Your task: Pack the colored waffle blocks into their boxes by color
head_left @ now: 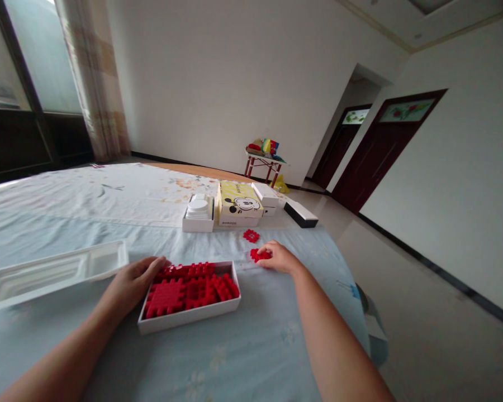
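Observation:
A white open box (188,319) full of red toothed plastic building blocks (167,296) lies on the blue part of the tablecloth. At its far left corner, my left hand (140,277) curls over the edge, fingertips beside the red pieces. My right hand (279,257) is closed on a red block (256,255) at the table surface, to the right of the box; the fingers cover part of the block. Just beyond it, another red block (251,236) with a hole in its middle lies flat.
On the left lies a white plastic tray (109,258). Farther back stand a small white box (198,223) of white pieces, a yellow cartoon box (240,204), a white box (266,195) and a black-and-white box (300,214). The table's rounded edge curves along the right.

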The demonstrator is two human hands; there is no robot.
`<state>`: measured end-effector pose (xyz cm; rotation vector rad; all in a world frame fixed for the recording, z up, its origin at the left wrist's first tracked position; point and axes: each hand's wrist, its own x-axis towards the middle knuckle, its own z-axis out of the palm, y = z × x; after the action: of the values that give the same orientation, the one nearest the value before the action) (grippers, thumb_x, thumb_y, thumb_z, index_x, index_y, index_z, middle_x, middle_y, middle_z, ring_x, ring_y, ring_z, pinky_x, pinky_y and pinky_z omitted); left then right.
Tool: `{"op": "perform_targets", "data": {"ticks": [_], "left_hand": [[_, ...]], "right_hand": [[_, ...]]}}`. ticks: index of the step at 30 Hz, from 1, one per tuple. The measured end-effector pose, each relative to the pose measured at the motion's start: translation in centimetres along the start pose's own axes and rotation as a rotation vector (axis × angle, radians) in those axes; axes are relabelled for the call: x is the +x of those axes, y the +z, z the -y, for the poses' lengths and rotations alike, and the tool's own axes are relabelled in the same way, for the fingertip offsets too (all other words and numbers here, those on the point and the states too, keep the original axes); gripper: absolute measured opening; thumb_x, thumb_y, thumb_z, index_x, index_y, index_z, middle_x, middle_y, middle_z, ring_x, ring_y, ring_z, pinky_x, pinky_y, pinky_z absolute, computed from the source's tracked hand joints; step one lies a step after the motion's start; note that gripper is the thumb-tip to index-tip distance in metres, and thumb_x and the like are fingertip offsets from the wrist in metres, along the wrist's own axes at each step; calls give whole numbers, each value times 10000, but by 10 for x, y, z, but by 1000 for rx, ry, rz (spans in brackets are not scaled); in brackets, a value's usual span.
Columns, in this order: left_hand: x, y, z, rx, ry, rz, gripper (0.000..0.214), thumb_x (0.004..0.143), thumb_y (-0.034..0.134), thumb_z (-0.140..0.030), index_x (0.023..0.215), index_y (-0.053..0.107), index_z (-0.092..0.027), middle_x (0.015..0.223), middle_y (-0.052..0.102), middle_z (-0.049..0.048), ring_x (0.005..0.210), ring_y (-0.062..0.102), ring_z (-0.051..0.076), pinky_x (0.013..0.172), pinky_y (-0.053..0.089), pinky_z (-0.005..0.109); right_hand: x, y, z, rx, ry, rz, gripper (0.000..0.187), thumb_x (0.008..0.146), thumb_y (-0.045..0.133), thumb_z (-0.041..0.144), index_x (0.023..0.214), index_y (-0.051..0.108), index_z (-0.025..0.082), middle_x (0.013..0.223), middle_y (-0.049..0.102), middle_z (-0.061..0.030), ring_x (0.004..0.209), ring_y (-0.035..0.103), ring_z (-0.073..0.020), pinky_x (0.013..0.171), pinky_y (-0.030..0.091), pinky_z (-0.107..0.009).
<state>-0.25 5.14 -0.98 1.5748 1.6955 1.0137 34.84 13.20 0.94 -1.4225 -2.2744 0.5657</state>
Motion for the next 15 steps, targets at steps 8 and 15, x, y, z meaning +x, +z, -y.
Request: {"op": "perform_targets", "data": {"ticks": [8,15], "left_hand": [[3,2,7,-24,-10,19,504,745,411,-602,829,642,-162,682,673,19,709,605,223,641,445,270],[0,1,0,-19,13,3,489,742,421,-594,791,655,-168,632,667,1,671,611,206,604,444,244]], "right_hand": [[-9,-15,-8,122,63,121,528,626,695,364,1093,559,159,1145,532,-99,1028,521,-218,868,410,-334],[-2,1,-13,73,109,31,583,604,698,280,1146,528,149,1091,585,-95,968,561,-206,862,424,-337]]}}
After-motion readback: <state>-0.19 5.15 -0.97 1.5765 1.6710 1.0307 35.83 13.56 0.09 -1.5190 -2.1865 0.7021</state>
